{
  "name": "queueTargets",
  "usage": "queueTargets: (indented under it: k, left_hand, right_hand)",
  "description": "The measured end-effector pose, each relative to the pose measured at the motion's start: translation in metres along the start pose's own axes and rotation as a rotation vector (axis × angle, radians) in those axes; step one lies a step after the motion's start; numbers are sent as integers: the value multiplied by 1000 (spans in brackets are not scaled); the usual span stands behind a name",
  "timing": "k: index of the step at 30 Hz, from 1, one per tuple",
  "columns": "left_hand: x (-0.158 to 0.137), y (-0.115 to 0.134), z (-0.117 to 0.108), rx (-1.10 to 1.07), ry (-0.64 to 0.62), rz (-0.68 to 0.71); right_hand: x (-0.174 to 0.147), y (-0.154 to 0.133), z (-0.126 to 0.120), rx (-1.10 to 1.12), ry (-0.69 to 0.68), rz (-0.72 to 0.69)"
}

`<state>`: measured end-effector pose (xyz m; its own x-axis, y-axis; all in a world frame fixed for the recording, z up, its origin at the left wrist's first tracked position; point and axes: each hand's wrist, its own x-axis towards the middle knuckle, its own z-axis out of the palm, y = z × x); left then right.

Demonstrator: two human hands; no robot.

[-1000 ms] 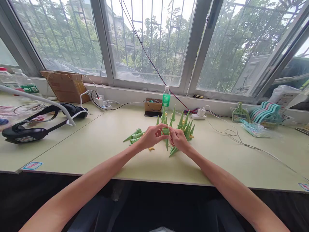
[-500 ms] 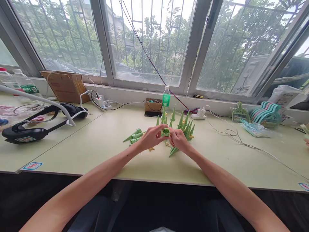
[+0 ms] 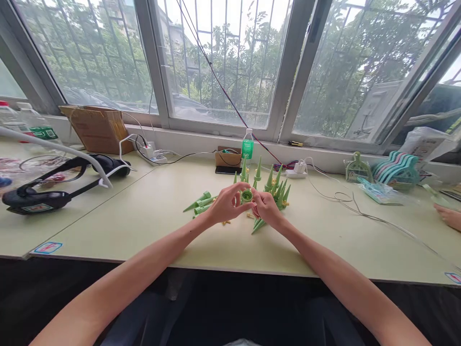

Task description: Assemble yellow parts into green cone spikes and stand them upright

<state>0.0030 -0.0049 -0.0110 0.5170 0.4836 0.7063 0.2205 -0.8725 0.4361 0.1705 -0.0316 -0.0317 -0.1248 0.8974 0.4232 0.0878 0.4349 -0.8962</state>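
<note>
A green plastic watering spike (image 3: 247,196) is held up over the table, its round open end facing me. My left hand (image 3: 228,203) curls thumb and forefinger around that end. Against its right side my right hand (image 3: 266,206) is closed, thumb at the rim; what its fingers pinch is hidden. Behind the hands, several green spikes (image 3: 269,181) stand upright, some with small yellow valves (image 3: 285,203). More spikes (image 3: 202,202) lie to the left of my left hand. Loose yellow valves (image 3: 225,222) lie below the hands, and another spike (image 3: 258,226) lies under my right hand.
At the back stand a green-labelled bottle (image 3: 247,144) and a small cardboard box (image 3: 228,157), with a black phone (image 3: 228,170) before it. A black headset (image 3: 65,185) is at left. White cables (image 3: 355,206) cross the right side, where another person's hand (image 3: 448,216) shows.
The spike's open end has tilted slightly and more of its inside shows. My left fingers have shifted around it, a little wider apart. Another person's hand has come further in at right.
</note>
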Motion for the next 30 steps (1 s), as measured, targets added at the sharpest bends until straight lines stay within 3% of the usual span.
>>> queueTargets:
  k: [7,15,21,30]
  left_hand:
    - [5,7,-3,-111,99,-191]
    - [4,-4,3,-318,-91,-408]
    - [3,-6,3,-392,-212,-457]
    - [4,-3,-1,-374,-197,-421]
  right_hand:
    - [0,-1,0,-51,51,-48]
    - [-3,-1,-2,-167,61,-114]
    - [-3,1,-1,-194,53,-105]
    - [-2,3,-2,-121,25,-68]
